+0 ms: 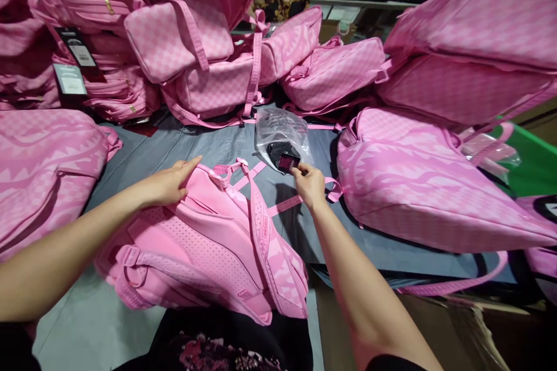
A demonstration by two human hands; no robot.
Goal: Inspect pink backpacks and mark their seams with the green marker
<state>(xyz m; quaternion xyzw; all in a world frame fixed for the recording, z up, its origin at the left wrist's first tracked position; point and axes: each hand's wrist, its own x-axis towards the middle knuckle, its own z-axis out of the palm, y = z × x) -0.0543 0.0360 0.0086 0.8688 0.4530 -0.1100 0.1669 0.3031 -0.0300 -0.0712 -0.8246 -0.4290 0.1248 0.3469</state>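
Our right hand (311, 184) pinches a dark tag (288, 162) in closed fingertips at the mouth of a clear plastic bag (282, 122); our left hand (166, 183), loosely curved, holds an edge of the pink backpack (209, 249) at the desk's (134, 148) near side. We should pinch lightly, keeping the backpack steady. Its strap side faces up, long axis seemingly slanting left to near-right.

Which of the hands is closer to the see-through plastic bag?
Right: the right hand is at the open end of the clear plastic bag; the left hand is farther away, on the pink backpack.
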